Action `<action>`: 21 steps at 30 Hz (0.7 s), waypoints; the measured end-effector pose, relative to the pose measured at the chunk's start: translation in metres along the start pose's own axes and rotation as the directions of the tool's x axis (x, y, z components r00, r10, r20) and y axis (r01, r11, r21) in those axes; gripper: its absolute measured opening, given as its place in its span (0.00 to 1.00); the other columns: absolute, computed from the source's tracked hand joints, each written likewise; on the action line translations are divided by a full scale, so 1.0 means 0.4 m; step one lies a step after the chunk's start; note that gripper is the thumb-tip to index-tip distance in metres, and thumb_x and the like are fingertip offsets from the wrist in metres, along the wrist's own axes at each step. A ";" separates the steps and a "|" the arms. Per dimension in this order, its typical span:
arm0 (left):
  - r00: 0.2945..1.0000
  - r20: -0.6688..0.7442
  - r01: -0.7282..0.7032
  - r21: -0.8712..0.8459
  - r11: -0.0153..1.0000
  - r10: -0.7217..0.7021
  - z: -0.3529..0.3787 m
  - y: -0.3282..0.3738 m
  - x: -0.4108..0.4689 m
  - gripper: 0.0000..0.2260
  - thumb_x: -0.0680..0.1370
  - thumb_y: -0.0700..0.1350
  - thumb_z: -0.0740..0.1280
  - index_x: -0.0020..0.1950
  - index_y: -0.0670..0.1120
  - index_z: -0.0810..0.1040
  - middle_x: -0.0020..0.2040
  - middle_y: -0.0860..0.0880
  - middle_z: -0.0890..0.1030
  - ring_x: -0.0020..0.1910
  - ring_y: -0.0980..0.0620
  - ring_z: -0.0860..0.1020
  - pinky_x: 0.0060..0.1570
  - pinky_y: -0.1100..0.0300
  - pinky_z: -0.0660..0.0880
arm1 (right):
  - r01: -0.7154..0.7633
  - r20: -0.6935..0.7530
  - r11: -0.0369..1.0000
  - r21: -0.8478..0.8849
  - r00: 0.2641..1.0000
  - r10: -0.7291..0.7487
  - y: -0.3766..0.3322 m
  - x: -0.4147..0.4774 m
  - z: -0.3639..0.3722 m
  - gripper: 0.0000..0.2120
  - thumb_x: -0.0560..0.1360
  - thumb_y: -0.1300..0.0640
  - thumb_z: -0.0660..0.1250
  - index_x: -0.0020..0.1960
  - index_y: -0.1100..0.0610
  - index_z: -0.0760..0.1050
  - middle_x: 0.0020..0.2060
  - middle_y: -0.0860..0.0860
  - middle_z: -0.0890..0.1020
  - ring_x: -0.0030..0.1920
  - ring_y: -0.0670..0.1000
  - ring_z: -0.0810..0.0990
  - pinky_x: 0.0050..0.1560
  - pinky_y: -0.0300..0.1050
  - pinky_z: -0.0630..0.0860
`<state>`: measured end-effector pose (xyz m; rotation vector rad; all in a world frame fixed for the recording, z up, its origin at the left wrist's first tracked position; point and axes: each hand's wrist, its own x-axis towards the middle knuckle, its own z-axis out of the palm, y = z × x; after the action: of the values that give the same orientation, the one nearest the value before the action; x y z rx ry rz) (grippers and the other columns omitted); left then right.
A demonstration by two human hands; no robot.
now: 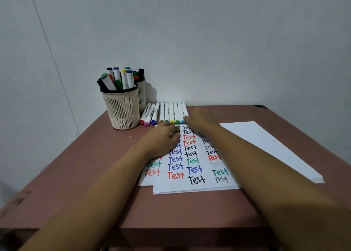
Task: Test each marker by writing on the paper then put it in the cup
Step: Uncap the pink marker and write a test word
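I am reaching my right hand [201, 121] to the rightmost marker [184, 109], the fingers hidden behind my knuckles, so I cannot tell whether they are gripping; my left hand [163, 138] is resting loose and empty on the written paper [197, 174]. Next, I am judging, comes pinching that barrel, uncapping and writing; I am counting nine markers [167, 114] lying just beyond my fingers, a front cup [122, 108] and a back cup [142, 95] left of them, and one blank stack [266, 142] to the right on the bench [85, 165].
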<state>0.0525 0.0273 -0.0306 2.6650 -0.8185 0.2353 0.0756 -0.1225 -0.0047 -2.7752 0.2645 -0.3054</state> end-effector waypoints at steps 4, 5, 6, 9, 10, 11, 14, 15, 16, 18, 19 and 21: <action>1.000 0.014 -0.001 0.037 0.999 0.000 -0.003 0.004 -0.002 0.18 0.81 0.51 0.55 0.69 0.46 0.70 0.68 0.46 0.69 0.64 0.48 0.70 0.64 0.53 0.68 | -0.058 -0.044 0.998 0.002 0.997 0.058 -0.012 0.018 0.024 0.08 0.77 0.56 0.64 0.53 0.58 0.77 0.51 0.55 0.81 0.50 0.55 0.79 0.40 0.44 0.68; 1.000 0.015 -0.004 0.049 0.999 0.003 -0.004 0.005 -0.002 0.18 0.81 0.51 0.55 0.69 0.46 0.70 0.68 0.46 0.69 0.64 0.48 0.70 0.63 0.52 0.68 | -0.073 -0.064 0.997 0.018 0.995 0.074 -0.009 0.018 0.026 0.08 0.77 0.56 0.64 0.53 0.59 0.77 0.51 0.55 0.81 0.51 0.56 0.79 0.41 0.44 0.68; 1.000 0.013 -0.008 0.058 0.998 0.007 -0.005 0.007 -0.003 0.18 0.81 0.51 0.55 0.69 0.46 0.70 0.68 0.46 0.69 0.64 0.47 0.70 0.63 0.52 0.68 | -0.079 -0.091 0.996 0.034 0.993 0.081 -0.004 0.016 0.025 0.09 0.78 0.56 0.63 0.53 0.59 0.77 0.51 0.55 0.81 0.52 0.56 0.79 0.41 0.44 0.67; 1.000 0.011 -0.014 0.077 0.997 0.013 -0.008 0.009 -0.007 0.18 0.82 0.50 0.54 0.69 0.46 0.70 0.67 0.46 0.69 0.63 0.47 0.71 0.62 0.53 0.69 | -0.098 -0.166 0.989 0.111 0.979 0.115 0.011 0.003 0.015 0.10 0.79 0.59 0.60 0.56 0.62 0.75 0.53 0.57 0.80 0.53 0.58 0.79 0.42 0.45 0.67; 1.000 0.012 -0.015 0.082 0.996 0.014 -0.009 0.009 -0.008 0.18 0.82 0.51 0.54 0.69 0.47 0.70 0.67 0.46 0.69 0.63 0.47 0.71 0.62 0.53 0.69 | -0.114 -0.185 0.981 0.160 0.972 0.143 0.018 -0.002 0.009 0.10 0.79 0.60 0.59 0.58 0.63 0.72 0.54 0.58 0.79 0.54 0.59 0.78 0.42 0.45 0.67; 1.000 0.013 -0.016 0.085 0.996 0.015 -0.011 0.008 -0.009 0.18 0.82 0.51 0.54 0.69 0.47 0.70 0.68 0.46 0.69 0.64 0.47 0.71 0.62 0.53 0.69 | -0.128 -0.200 0.969 0.209 0.965 0.171 0.025 -0.007 0.002 0.11 0.79 0.61 0.58 0.60 0.64 0.69 0.55 0.59 0.78 0.55 0.59 0.78 0.42 0.45 0.67; 1.000 -0.009 -0.006 0.082 0.997 0.007 -0.016 0.015 -0.012 0.19 0.82 0.53 0.52 0.71 0.49 0.66 0.69 0.47 0.69 0.65 0.48 0.70 0.60 0.54 0.69 | -0.109 -0.266 0.932 0.346 0.941 0.209 0.059 -0.021 -0.026 0.10 0.79 0.62 0.57 0.59 0.65 0.68 0.54 0.61 0.78 0.52 0.60 0.77 0.41 0.45 0.66; 0.999 -0.036 0.004 0.080 0.997 -0.001 -0.018 0.019 -0.013 0.20 0.82 0.54 0.51 0.71 0.50 0.66 0.69 0.48 0.69 0.64 0.48 0.70 0.58 0.54 0.69 | -0.086 -0.286 0.912 0.400 0.934 0.214 0.075 -0.028 -0.037 0.10 0.79 0.62 0.57 0.58 0.65 0.69 0.53 0.60 0.78 0.51 0.59 0.77 0.41 0.44 0.66; 0.997 -0.076 0.015 0.070 0.997 -0.010 -0.020 0.022 -0.015 0.19 0.82 0.54 0.51 0.71 0.50 0.66 0.68 0.48 0.70 0.64 0.49 0.71 0.56 0.55 0.69 | -0.055 -0.304 0.888 0.457 0.929 0.213 0.091 -0.038 -0.049 0.09 0.79 0.62 0.58 0.57 0.65 0.70 0.51 0.59 0.78 0.48 0.57 0.76 0.40 0.42 0.66; 0.983 -0.181 0.016 0.032 0.999 -0.010 -0.024 0.028 -0.018 0.19 0.82 0.53 0.53 0.71 0.50 0.67 0.68 0.48 0.70 0.62 0.49 0.72 0.54 0.56 0.69 | 0.020 -0.316 0.826 0.563 0.929 0.194 0.120 -0.067 -0.072 0.07 0.78 0.63 0.60 0.55 0.62 0.72 0.47 0.55 0.77 0.41 0.51 0.73 0.35 0.38 0.66; 0.974 -0.225 0.003 0.021 1.000 0.002 -0.024 0.026 -0.019 0.19 0.82 0.53 0.54 0.71 0.49 0.67 0.68 0.48 0.70 0.62 0.49 0.72 0.54 0.57 0.69 | 0.051 -0.306 0.782 0.621 0.934 0.182 0.131 -0.082 -0.079 0.06 0.77 0.63 0.60 0.53 0.60 0.73 0.45 0.54 0.76 0.38 0.49 0.72 0.33 0.36 0.67; 0.960 -0.276 -0.045 0.003 0.999 0.044 -0.021 0.024 -0.019 0.20 0.81 0.51 0.57 0.72 0.47 0.66 0.69 0.46 0.68 0.63 0.48 0.71 0.56 0.56 0.69 | 0.092 -0.269 0.676 0.731 0.950 0.161 0.147 -0.119 -0.094 0.06 0.76 0.65 0.61 0.48 0.56 0.73 0.43 0.54 0.76 0.37 0.49 0.73 0.36 0.36 0.70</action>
<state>0.0405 0.0269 -0.0222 2.5333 -0.7869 0.6013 0.0123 -0.1782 0.0010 -1.8931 0.2045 -0.6795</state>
